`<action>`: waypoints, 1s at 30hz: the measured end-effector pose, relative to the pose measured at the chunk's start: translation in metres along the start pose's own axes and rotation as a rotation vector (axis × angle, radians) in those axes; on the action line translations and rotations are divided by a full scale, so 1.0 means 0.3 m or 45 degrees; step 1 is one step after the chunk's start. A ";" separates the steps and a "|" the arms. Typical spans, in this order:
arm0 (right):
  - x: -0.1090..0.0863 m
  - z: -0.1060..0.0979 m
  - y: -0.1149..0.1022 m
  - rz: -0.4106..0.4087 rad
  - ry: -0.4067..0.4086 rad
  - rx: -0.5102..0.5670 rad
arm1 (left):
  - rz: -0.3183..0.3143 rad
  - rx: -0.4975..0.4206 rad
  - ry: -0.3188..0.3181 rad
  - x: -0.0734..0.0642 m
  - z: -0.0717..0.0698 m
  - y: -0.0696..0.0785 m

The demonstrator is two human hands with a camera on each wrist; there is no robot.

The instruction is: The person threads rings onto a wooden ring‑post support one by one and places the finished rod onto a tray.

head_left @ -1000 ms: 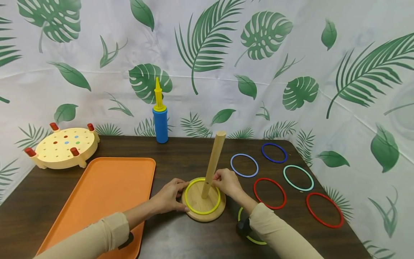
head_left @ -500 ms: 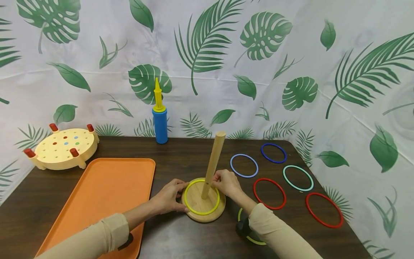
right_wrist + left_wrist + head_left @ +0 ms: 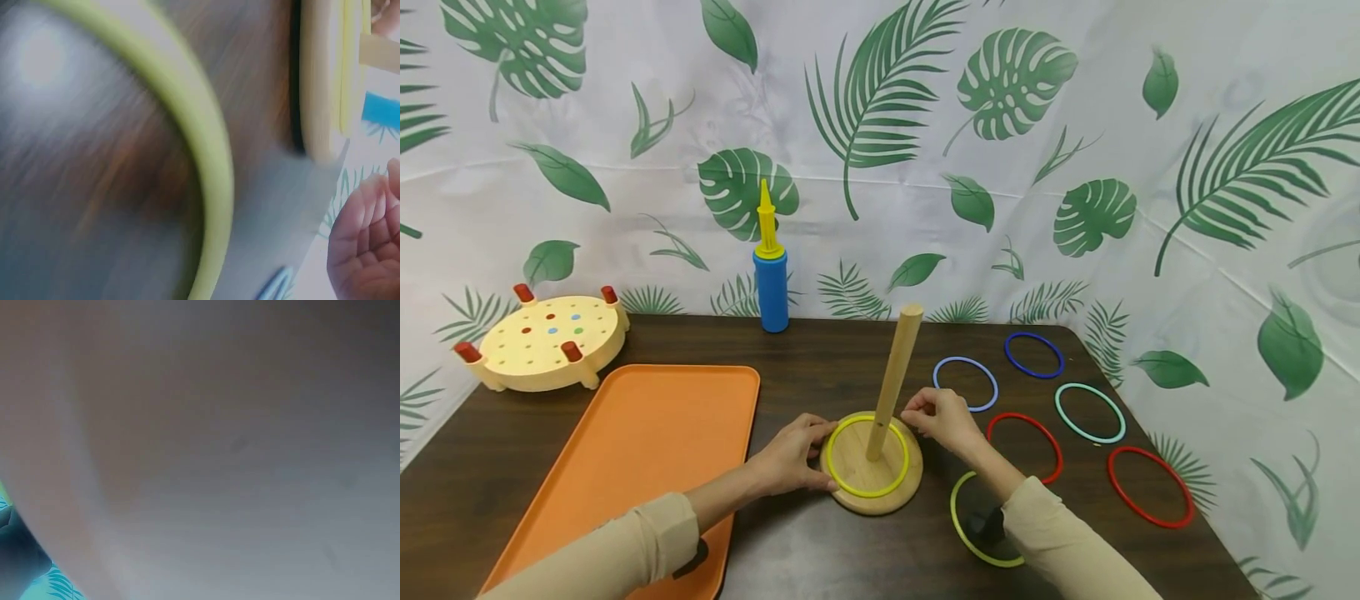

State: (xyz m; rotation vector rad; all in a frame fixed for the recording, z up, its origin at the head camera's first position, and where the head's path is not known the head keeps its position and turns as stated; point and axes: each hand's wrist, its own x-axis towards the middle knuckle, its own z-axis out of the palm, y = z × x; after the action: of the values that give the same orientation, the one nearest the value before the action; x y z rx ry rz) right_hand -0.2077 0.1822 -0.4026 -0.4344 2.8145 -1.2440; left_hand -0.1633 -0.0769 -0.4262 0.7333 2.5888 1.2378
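Left of the wooden peg (image 3: 893, 383), my left hand (image 3: 790, 458) grips the round base (image 3: 853, 454), thumb and fingers apart; right of it, my right hand (image 3: 946, 418) is loosely curled. Yellow ring (image 3: 869, 495) encircles the peg's foot.

Wooden base (image 3: 856, 467) in head, right-wrist views

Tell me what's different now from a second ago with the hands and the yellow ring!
The right hand moved to the right, away from the wooden pole, and seems to have let go of the yellow ring. More of the yellow-green ring now shows. The left hand stayed at the left side of the wooden base; the yellow ring stayed around the pole.
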 end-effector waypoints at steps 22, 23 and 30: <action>-0.145 -0.203 0.170 -0.182 -0.239 -0.041 | -0.012 0.006 -0.005 0.000 -0.004 0.008; -0.151 -0.207 0.176 -0.196 -0.259 -0.064 | -0.010 0.007 -0.006 0.000 -0.004 0.008; -0.181 -0.214 0.205 -0.316 -0.376 -0.150 | -0.012 -0.003 -0.007 -0.005 -0.004 0.014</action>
State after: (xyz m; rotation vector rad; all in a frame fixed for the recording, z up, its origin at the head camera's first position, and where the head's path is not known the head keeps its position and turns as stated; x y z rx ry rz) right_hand -0.1794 0.2823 -0.4083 -0.9150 2.6462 -0.9529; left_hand -0.1610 -0.0763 -0.4223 0.7222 2.5826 1.2343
